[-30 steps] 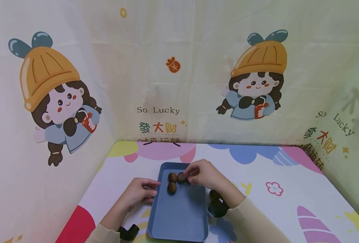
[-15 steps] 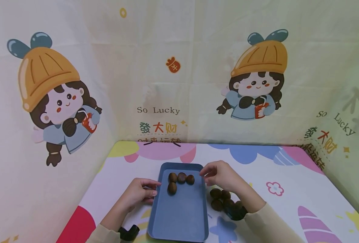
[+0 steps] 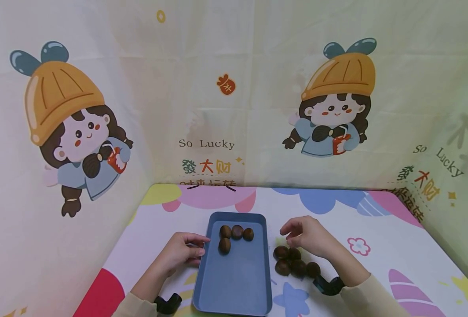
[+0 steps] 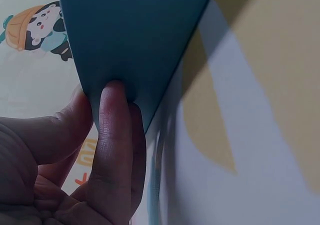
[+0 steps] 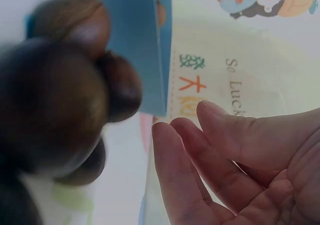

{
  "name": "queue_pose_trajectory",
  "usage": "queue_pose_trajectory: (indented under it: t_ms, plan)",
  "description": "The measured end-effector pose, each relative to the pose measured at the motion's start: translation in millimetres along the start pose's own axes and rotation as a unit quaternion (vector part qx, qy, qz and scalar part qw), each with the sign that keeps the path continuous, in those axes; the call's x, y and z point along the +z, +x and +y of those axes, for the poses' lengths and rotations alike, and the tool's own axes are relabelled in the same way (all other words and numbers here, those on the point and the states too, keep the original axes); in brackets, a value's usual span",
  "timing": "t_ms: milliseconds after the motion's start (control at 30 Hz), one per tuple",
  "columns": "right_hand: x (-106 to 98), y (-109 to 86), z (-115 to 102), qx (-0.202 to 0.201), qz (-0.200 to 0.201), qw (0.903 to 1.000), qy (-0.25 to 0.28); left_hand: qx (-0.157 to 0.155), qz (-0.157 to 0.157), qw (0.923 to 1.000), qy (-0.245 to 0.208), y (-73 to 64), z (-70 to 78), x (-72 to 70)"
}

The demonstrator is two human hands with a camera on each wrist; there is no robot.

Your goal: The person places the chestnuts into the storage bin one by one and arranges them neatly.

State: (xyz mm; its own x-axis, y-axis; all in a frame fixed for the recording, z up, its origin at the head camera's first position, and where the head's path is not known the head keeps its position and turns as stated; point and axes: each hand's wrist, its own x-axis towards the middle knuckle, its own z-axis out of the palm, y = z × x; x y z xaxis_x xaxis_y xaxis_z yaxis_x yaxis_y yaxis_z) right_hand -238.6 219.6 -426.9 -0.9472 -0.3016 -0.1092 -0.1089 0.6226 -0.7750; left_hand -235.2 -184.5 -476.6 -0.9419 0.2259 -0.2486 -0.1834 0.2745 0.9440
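Note:
A blue rectangular tray (image 3: 234,281) lies on the table with several brown chestnuts (image 3: 224,245) near its far end; some form a row, with one just below its left end. My left hand (image 3: 182,252) touches the tray's left side. Its fingers (image 4: 114,135) lie fairly straight against the outer wall, seen in the left wrist view. My right hand (image 3: 311,235) hovers right of the tray, holding nothing, with its fingers (image 5: 172,160) loosely bent and apart from the thumb. Just below it sits a cluster of loose chestnuts (image 3: 297,267), which loom large and blurred in the right wrist view.
The patterned table top (image 3: 337,229) stretches right of the chestnut cluster. A printed cloth backdrop (image 3: 254,110) rises behind and at both sides of the table. Dark wrist cameras (image 3: 329,285) are strapped on both wrists.
My right hand let go of a chestnut at the right end of the row in the tray. It then moved right, uncovering the loose cluster. My left hand stayed put.

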Motion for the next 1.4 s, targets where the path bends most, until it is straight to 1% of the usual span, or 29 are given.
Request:
queue_pose_trajectory:
  t_ms: [133,300,367,600,767,967,1067,1200,1400]
  plan:
    - [-2.7,-4.3,10.4,-0.011,0.004,0.9996,-0.024,-0.003,0.005,1.0000,0.003,0.4,-0.2,0.7]
    - [-4.5,-8.4,21.4,-0.021,-0.002,0.9991,-0.036,-0.003,0.008,1.0000,0.003,0.9,-0.4,1.0]
    - [-4.3,-9.3,25.4,-0.018,-0.005,0.9992,-0.035,-0.003,0.007,1.0000,0.002,0.9,-0.4,0.8]
    - [2.0,-12.0,35.5,0.017,-0.010,0.9992,-0.034,-0.004,0.006,1.0000,0.001,0.4,0.0,1.0]
    - [5.1,-12.2,41.2,0.014,-0.016,0.9993,-0.032,-0.006,0.007,1.0000,0.002,-0.2,0.4,1.8]
    - [6.3,-11.5,44.0,-0.007,-0.019,0.9993,-0.031,-0.002,0.006,1.0000,0.000,0.1,-0.1,1.4]
    - [6.1,-11.3,43.9,-0.011,-0.021,0.9994,-0.024,0.000,0.003,1.0000,-0.003,0.6,-0.3,0.6]
    - [6.1,-11.1,42.1,0.002,-0.018,0.9995,-0.025,0.000,0.002,1.0000,-0.004,0.8,0.3,-0.1]
    - [4.4,-10.6,37.4,0.022,-0.006,0.9989,-0.041,-0.002,0.001,1.0000,-0.003,0.1,2.6,-0.5]
